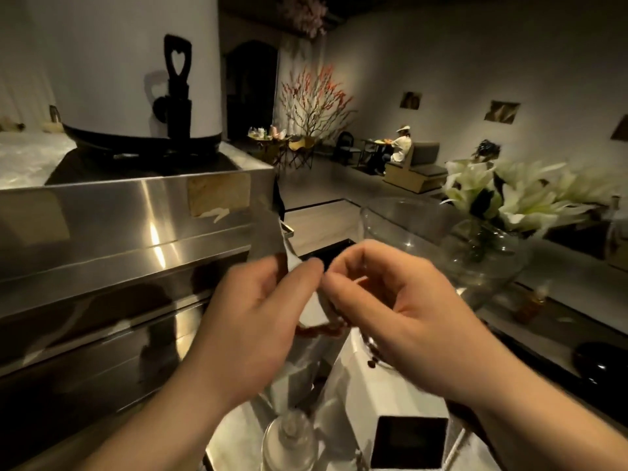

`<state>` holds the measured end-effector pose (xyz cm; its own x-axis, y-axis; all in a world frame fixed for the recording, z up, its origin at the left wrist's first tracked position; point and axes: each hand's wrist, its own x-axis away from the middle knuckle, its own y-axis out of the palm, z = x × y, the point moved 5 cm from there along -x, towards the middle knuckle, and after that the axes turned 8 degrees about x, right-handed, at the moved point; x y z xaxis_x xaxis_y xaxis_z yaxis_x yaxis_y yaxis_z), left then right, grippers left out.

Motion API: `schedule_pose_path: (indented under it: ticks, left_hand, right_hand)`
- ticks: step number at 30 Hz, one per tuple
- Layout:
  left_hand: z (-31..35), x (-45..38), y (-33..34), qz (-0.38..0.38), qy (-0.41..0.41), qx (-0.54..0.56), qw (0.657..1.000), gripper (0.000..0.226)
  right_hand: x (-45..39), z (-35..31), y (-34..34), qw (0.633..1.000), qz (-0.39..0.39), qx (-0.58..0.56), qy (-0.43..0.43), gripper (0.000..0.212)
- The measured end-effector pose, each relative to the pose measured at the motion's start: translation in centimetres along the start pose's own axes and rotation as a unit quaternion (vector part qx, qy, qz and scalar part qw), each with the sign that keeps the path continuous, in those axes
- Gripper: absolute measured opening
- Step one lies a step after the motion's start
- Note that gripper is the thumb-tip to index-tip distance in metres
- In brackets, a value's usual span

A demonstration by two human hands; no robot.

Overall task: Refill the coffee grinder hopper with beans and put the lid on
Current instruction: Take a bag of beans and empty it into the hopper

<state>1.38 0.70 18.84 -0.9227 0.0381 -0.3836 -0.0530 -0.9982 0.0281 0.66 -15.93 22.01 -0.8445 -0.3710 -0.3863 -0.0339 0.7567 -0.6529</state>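
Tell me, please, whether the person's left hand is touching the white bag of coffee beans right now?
Touching. The head view shows the left hand pinching the upper edge of the white bag between thumb and fingers, with no gap visible.

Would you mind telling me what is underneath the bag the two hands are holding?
Under the bag, a few loose coffee beans lie on the white grinder top, with a glass bottle lower down. The left hand and right hand cover the rest.

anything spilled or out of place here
Yes: a few loose coffee beans lie on the white grinder top, just under the right hand. Both hands pinch the bag; left hand at its edge.
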Motion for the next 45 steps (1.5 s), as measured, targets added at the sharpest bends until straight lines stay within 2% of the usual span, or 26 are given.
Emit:
schedule_pose_path:
  ticks: [2,3,6,8,10,11,15,19,24,28,32,35,38,39,40,42,45]
  left_hand:
    - [3.0,-1.5,0.9,0.001,0.013,0.006,1.0,0.037]
    - [4.9,-2.5,1.9,-0.012,0.019,0.004,1.0,0.042]
    - [9.4,-5.5,3.5,-0.039,0.044,0.008,0.998,0.053]
    - [11.8,-7.7,4.7,-0.049,0.047,-0.032,0.997,0.045]
    - [13.5,-10.0,6.4,-0.067,0.013,-0.044,0.997,0.023]
    - [13.9,-11.0,6.9,-0.073,-0.013,-0.047,0.996,0.021]
    - [15.7,-14.9,9.9,-0.092,-0.066,-0.106,0.988,0.031]
    - [17.6,-17.9,11.2,-0.105,-0.134,-0.174,0.97,0.044]
    - [17.5,-19.9,12.2,-0.105,-0.203,-0.259,0.938,0.048]
    - [16.8,-21.0,12.2,-0.054,-0.206,-0.312,0.926,0.033]
    - [18.3,-22.2,12.0,-0.039,-0.212,-0.42,0.882,0.037]
    - [18.3,-23.0,13.2,-0.028,-0.223,-0.456,0.861,0.043]
    - [18.4,-24.0,14.4,-0.022,-0.228,-0.46,0.858,0.032]
    - [18.6,-24.3,14.6,-0.018,-0.227,-0.456,0.86,0.03]
    - [18.7,-24.5,14.6,-0.012,-0.225,-0.451,0.864,0.03]
    - [18.9,-25.0,14.7,0.0,-0.217,-0.441,0.871,0.027]
    - [19.2,-25.4,14.6,0.021,-0.183,-0.421,0.888,0.024]
  right_hand:
    - [-1.4,-1.5,-2.8,0.999,-0.003,0.036,-0.021,0.019]
    - [-2.2,-2.3,-4.5,0.999,-0.006,0.046,-0.028,0.02]
    - [-4.7,-3.9,-8.8,0.999,-0.039,0.033,0.002,0.028]
    - [-6.6,-4.6,-11.3,0.997,-0.057,0.051,0.033,0.03]
    - [-8.3,-5.2,-14.2,0.991,-0.056,0.108,0.051,0.032]
    - [-9.3,-5.3,-15.2,0.987,-0.061,0.133,0.066,0.033]
    - [-11.6,-4.4,-19.3,0.971,-0.112,0.167,0.132,0.042]
    - [-14.1,-3.5,-22.2,0.97,-0.121,0.168,0.124,0.035]
    - [-15.9,-0.7,-22.1,0.975,-0.174,0.111,0.083,0.027]
    - [-17.3,3.1,-21.8,0.976,-0.134,0.103,0.139,0.031]
    - [-17.7,5.7,-22.4,0.97,-0.128,0.102,0.181,0.023]
    - [-18.6,5.9,-21.7,0.973,-0.118,0.126,0.155,0.02]
    - [-19.7,5.0,-22.1,0.985,-0.063,0.151,0.06,0.011]
    - [-19.8,4.8,-22.1,0.987,-0.069,0.139,0.044,0.017]
    - [-19.7,4.9,-22.0,0.987,-0.092,0.126,0.046,0.022]
    - [-19.3,5.3,-21.8,0.98,-0.142,0.122,0.066,0.018]
    - [-18.7,6.1,-22.4,0.979,-0.16,0.093,0.089,0.027]
